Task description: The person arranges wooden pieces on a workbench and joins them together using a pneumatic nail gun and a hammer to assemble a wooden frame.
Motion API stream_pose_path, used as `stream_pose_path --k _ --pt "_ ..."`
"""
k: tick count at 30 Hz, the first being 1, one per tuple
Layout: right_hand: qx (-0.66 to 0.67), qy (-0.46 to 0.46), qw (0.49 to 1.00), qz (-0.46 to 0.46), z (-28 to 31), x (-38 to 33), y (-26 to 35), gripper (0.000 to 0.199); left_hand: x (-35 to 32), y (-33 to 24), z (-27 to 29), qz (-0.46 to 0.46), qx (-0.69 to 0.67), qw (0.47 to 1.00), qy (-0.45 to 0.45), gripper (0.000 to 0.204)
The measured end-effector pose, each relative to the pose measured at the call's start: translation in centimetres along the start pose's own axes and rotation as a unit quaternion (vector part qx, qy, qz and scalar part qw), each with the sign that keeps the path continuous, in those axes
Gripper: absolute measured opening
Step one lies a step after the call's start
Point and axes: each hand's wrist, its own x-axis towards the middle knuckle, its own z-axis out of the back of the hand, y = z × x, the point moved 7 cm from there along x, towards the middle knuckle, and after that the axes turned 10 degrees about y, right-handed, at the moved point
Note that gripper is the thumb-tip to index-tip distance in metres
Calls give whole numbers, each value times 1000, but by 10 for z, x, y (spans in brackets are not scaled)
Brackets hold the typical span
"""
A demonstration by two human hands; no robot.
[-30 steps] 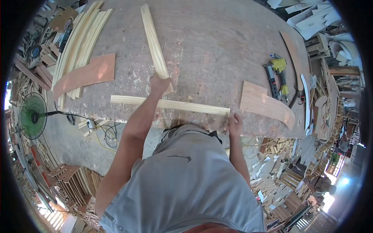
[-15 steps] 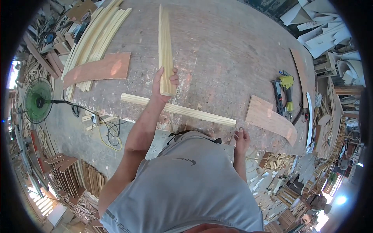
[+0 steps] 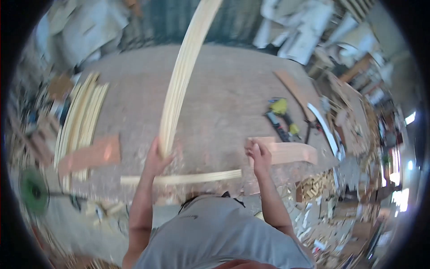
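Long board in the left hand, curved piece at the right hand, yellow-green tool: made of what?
Long board: seemingly bare softwood, pale yellow with lengthwise streaks. Curved piece: probably uncoated plywood, flat and pinkish-brown; blur hides any layers. Tool: perhaps painted metal or plastic, brightly coloured; blur leaves it open.

Streaked pale yellow along the long board (image 3: pixel 181 76)
Shows reddish-brown on the left panel (image 3: pixel 96 154), yellow-green and black on the tool (image 3: pixel 288 121).
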Motion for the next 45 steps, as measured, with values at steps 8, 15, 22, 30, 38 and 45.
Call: stream_pose_path --k 8,15,22,30,38,45 --pt "187 -101 958 191 75 68 92 48 -57 32 5 -41 304 951 38 59" --pt "135 -150 949 242 88 8 99 48 -51 37 12 -137 387 911 35 54" --pt "30 -210 969 127 110 -9 45 40 -27 77 30 -83 384 918 56 48" --pt "-56 -230 964 -122 108 -48 -110 38 -18 128 45 91 451 877 138 63" --pt "31 -207 970 -127 85 -53 -110 41 -8 176 11 144 443 861 207 65" --pt "-3 -62 992 -108 89 -22 -109 31 3 105 -116 -7 345 925 158 75"
